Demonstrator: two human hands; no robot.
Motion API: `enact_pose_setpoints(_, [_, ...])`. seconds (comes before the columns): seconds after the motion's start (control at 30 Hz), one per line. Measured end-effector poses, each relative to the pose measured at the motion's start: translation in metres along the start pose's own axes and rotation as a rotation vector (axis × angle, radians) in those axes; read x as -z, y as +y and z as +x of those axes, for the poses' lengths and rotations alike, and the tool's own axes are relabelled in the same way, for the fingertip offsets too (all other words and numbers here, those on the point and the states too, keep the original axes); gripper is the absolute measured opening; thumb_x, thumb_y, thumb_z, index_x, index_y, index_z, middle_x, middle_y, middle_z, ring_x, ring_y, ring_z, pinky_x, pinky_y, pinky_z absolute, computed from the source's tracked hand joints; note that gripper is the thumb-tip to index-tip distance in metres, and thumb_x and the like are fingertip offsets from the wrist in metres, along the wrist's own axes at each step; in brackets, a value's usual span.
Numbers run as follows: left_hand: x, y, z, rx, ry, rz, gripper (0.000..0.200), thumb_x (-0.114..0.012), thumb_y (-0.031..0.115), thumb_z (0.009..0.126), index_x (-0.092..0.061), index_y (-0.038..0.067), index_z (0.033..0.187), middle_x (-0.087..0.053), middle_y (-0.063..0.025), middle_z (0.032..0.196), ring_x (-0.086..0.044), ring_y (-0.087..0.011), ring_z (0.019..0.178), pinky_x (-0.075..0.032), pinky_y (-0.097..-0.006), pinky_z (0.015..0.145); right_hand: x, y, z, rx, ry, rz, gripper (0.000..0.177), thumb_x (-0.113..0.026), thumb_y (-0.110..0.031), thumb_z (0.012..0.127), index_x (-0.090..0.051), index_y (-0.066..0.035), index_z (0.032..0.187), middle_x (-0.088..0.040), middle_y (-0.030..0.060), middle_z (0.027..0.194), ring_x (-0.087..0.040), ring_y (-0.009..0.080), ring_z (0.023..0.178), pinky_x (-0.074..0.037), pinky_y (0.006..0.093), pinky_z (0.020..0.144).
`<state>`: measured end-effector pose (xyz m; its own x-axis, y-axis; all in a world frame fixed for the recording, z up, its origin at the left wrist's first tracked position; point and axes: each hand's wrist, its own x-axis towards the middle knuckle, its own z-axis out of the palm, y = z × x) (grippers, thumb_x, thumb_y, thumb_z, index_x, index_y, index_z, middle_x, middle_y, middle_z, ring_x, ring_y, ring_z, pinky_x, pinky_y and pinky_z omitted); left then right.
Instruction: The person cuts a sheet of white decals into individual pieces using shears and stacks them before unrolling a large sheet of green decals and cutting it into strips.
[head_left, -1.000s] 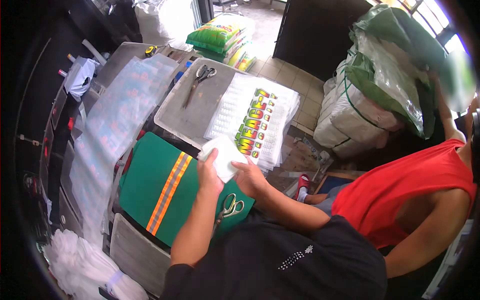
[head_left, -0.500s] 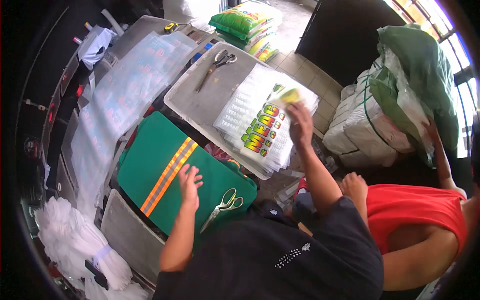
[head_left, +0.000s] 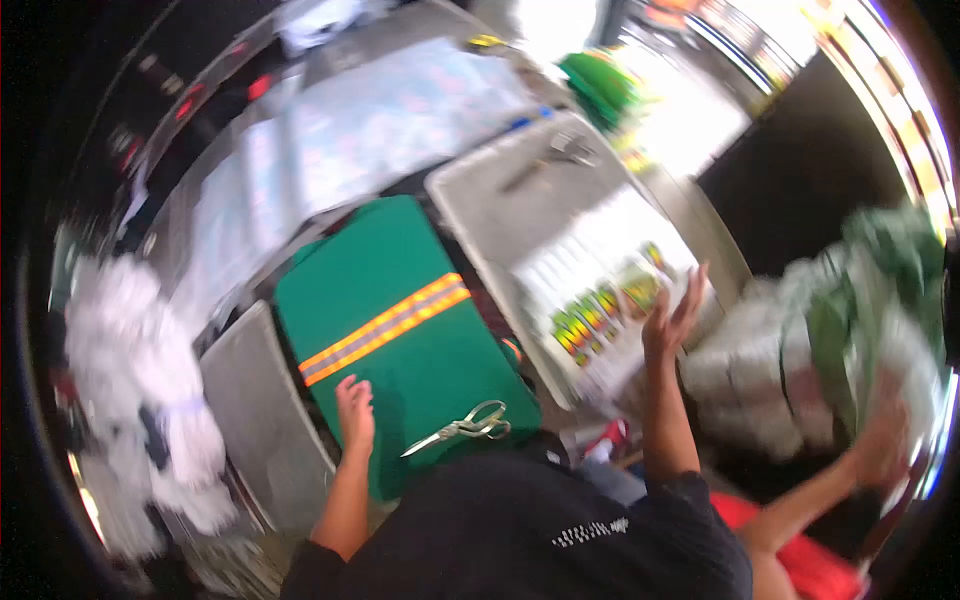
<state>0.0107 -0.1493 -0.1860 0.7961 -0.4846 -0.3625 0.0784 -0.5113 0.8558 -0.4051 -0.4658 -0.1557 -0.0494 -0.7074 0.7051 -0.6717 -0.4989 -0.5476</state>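
My left hand (head_left: pixel 355 415) hovers by the near left side of a folded green cloth (head_left: pixel 385 240) with an orange and silver reflective stripe. Its fingers are loosely bent and hold nothing I can see. Metal scissors (head_left: pixel 465 428) lie on the cloth to the right of that hand. My right hand (head_left: pixel 673 315), fingers spread, is at the right edge of a stack of white printed plastic bags (head_left: pixel 610 235) with yellow-green lettering. Blur hides whether it touches them. The stack lies on a grey table top (head_left: pixel 480 190).
Dark-handled scissors (head_left: pixel 560 155) lie behind the stack. Clear printed plastic sheeting (head_left: pixel 380 125) covers the far left table. White bundled material (head_left: pixel 150 370) hangs at left. A person in red (head_left: pixel 800 550) reaches toward a wrapped white bale (head_left: pixel 750 370) at right.
The view has turned, so the tables appear rotated and the picture is blurred. My right hand has opened its fingers at the stack's edge. The co-worker's arm now reaches further into view.
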Motion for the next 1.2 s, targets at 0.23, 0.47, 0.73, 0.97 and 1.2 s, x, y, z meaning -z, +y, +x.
enact_pose_setpoints(0.23, [0.009,0.019,-0.011,-0.295,0.094,0.443,0.054,-0.066,0.026,0.09,-0.044,0.0,0.132,-0.053,-0.0228,0.124,-0.055,-0.0349,0.111,-0.044,-0.0426,0.096,-0.035,0.024,-0.036,-0.25,-0.688,-0.267,0.061,-0.026,-0.048,0.101,-0.044,-0.008,0.143,-0.023,0.0171,0.158,-0.016,0.0351,0.147,-0.009,0.0515,0.117])
enact_pose_setpoints(0.47, [0.039,0.007,0.064,-0.578,0.234,0.632,0.05,-0.069,0.019,0.085,-0.048,0.001,0.127,-0.05,-0.0227,0.13,-0.05,-0.0385,0.119,-0.041,-0.0454,0.1,-0.159,-0.035,-0.028,-0.387,-0.468,0.229,0.039,-0.058,-0.024,0.095,-0.057,0.003,0.124,-0.046,0.0214,0.142,-0.046,0.0351,0.129,-0.038,0.0433,0.105])
enact_pose_setpoints(0.73, [0.114,0.079,0.249,-0.116,0.379,0.292,0.037,-0.058,0.04,0.094,-0.068,0.004,0.092,-0.068,-0.0127,0.083,-0.065,-0.0283,0.077,-0.05,-0.0401,0.071,-0.296,-0.2,-0.016,-0.101,-1.151,0.406,0.031,-0.068,-0.016,0.085,-0.065,-0.001,0.112,-0.069,0.017,0.105,-0.067,0.0283,0.096,-0.052,0.0358,0.085])
enact_pose_setpoints(0.97, [0.07,0.049,0.265,-0.716,0.413,0.655,0.049,-0.057,0.039,0.094,-0.055,0.009,0.132,-0.038,-0.0186,0.147,-0.032,-0.0422,0.137,-0.023,-0.057,0.11,-0.35,-0.234,-0.036,0.002,-0.866,0.356,0.018,-0.07,-0.008,0.079,-0.064,-0.001,0.095,-0.067,0.0176,0.099,-0.064,0.0377,0.094,-0.052,0.0422,0.083])
enact_pose_setpoints(1.2, [0.014,0.03,0.203,-0.767,0.094,0.785,0.059,-0.061,0.036,0.088,-0.046,0.005,0.138,-0.035,-0.0221,0.148,-0.031,-0.043,0.137,-0.025,-0.0586,0.111,-0.409,-0.209,-0.001,0.164,-0.661,0.215,0.034,-0.073,-0.015,0.076,-0.058,-0.002,0.104,-0.061,0.0159,0.101,-0.056,0.0378,0.101,-0.046,0.0445,0.089])
